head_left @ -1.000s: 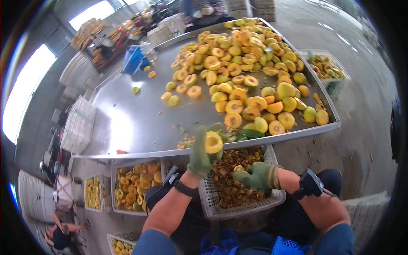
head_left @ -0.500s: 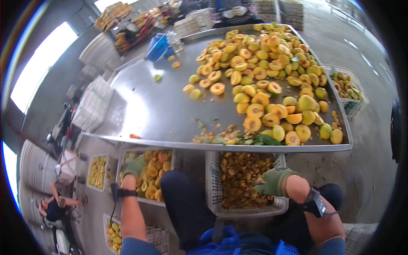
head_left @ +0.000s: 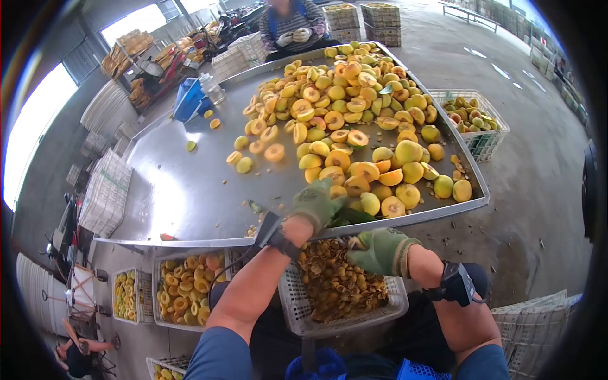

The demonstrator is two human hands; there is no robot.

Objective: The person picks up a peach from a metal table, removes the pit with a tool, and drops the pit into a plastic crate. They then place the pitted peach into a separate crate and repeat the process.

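Note:
My left hand (head_left: 315,204), in a green glove, reaches over the near edge of the metal table (head_left: 183,215). Its fingers look stretched and apart beside the heap of halved yellow peaches (head_left: 356,183), with nothing visible in them. Dark green leaves (head_left: 350,216) lie just right of it. My right hand (head_left: 382,251), gloved alike, is above a crate (head_left: 297,310) filled with brown peach pits (head_left: 335,285). Its fingers are curled closed; a small piece shows at their tips, too small to name.
Left of my legs stand a crate of peach halves (head_left: 183,288) and a smaller crate (head_left: 133,294). A blue basket (head_left: 190,100) and a clear jar (head_left: 212,88) sit at the table's far left. Across the table is a person (head_left: 294,28). Another fruit crate (head_left: 475,120) stands right.
My left hand has moved from the crate of peach halves up and right to the table. My right hand has shifted left and up over the pits. The camera view has turned.

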